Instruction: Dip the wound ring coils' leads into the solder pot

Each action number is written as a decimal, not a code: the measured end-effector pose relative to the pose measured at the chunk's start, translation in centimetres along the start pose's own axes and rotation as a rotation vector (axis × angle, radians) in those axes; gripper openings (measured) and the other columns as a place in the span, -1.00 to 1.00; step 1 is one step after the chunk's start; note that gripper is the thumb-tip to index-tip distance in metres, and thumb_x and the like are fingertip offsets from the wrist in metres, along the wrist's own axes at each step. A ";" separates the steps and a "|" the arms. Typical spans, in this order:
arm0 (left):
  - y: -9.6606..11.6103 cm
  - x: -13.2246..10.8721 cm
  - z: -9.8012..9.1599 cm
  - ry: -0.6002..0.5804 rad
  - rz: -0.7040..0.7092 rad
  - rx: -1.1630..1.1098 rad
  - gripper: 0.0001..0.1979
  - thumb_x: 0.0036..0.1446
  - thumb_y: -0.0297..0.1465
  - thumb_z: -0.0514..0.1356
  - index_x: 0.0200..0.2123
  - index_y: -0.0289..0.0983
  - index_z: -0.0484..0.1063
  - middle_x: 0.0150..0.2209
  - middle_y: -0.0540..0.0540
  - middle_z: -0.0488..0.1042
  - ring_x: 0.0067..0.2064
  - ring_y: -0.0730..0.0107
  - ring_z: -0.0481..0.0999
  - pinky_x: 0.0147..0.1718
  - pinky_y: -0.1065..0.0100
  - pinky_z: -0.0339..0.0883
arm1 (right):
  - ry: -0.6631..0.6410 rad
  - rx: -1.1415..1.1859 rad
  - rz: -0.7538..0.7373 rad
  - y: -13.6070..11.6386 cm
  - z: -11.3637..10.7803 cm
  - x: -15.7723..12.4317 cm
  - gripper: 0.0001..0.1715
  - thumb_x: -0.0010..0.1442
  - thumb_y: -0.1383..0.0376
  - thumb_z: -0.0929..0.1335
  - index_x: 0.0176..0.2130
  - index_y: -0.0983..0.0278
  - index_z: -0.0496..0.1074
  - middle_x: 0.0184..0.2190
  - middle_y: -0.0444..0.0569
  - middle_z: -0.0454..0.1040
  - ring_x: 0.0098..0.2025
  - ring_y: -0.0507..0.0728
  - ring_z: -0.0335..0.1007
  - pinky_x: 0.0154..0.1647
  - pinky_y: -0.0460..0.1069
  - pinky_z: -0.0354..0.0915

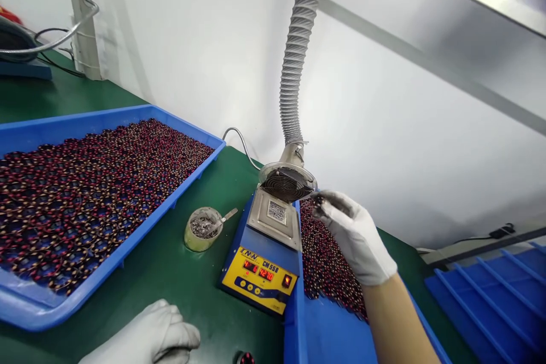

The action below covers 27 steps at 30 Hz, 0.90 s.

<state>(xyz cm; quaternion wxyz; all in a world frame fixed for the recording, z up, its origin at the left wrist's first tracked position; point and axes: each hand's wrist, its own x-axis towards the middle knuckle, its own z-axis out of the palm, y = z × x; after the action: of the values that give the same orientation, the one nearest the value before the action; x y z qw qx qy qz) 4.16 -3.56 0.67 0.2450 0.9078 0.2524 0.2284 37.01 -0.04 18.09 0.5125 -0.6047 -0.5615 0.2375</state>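
Observation:
My right hand [356, 233], in a white glove with blackened fingertips, is raised over the right tray beside the solder pot [261, 250]. Its fingers are pinched together at a small dark piece or stain that I cannot make out. The pot is blue with a yellow front panel and lit red digits; its square bath [277, 212] looks silvery and speckled. My left hand [156, 335], also gloved, rests low over the green table with curled fingers, their inside hidden. A small black-and-red part [245, 358] lies to its right, cut off by the bottom edge.
A large blue tray [147, 239] of black-and-red wired parts stands left; another blue tray [336, 324] holds similar parts right. Between them sits a round tub [196, 243] with grey scraps and a scoop [222, 222]. A fume duct [294, 68] hangs over the pot.

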 end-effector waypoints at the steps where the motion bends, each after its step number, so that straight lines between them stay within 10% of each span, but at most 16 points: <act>1: 0.2 0.0 -0.1 0.010 -0.019 -0.011 -0.93 0.14 -0.32 0.22 -0.27 -0.06 0.48 -0.39 0.11 0.56 -0.36 0.43 0.53 -0.22 0.48 0.31 | -0.024 0.100 0.006 -0.1 -0.1 -1.0 -0.62 -0.04 0.13 0.49 -0.18 0.15 0.49 -0.14 -0.06 0.52 -0.23 0.08 0.44 -0.17 0.01 0.37; 14: 0.3 -0.4 0.0 0.006 -0.088 -0.047 -0.86 0.18 -0.29 0.15 -0.22 -0.05 0.50 -0.35 0.06 0.55 -0.32 0.40 0.50 -0.23 0.48 0.32 | -0.190 0.359 -0.023 -1.2 0.1 -6.0 -0.75 -0.06 0.28 0.52 -0.31 0.07 0.51 -0.17 -0.16 0.53 -0.16 0.06 0.44 -0.18 -0.09 0.37; 23: 0.1 -0.3 0.3 -0.042 -0.057 -0.019 -0.88 0.19 -0.34 0.16 -0.20 -0.04 0.45 -0.35 0.10 0.54 -0.31 0.42 0.51 -0.22 0.48 0.30 | -0.341 -0.872 -0.328 0.9 1.7 -1.0 -0.65 0.10 0.43 0.32 -0.11 0.18 0.49 -0.05 0.03 0.44 -0.05 0.20 0.41 0.00 0.09 0.33; 27: 0.0 0.1 0.2 -0.109 -0.030 0.026 -0.89 0.19 -0.37 0.15 -0.23 -0.07 0.45 -0.40 0.08 0.52 -0.35 0.42 0.49 -0.34 0.49 0.29 | -0.403 -1.049 -0.345 2.4 2.8 1.2 -0.61 0.09 0.49 0.28 -0.10 0.24 0.46 -0.14 0.04 0.50 -0.12 0.20 0.44 -0.06 0.09 0.35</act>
<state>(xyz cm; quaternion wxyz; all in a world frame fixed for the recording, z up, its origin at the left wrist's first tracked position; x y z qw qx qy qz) 4.35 -3.61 0.50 0.2498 0.9181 0.2554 0.1716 35.95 2.46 15.26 0.0593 -0.6204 -0.7805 -0.0488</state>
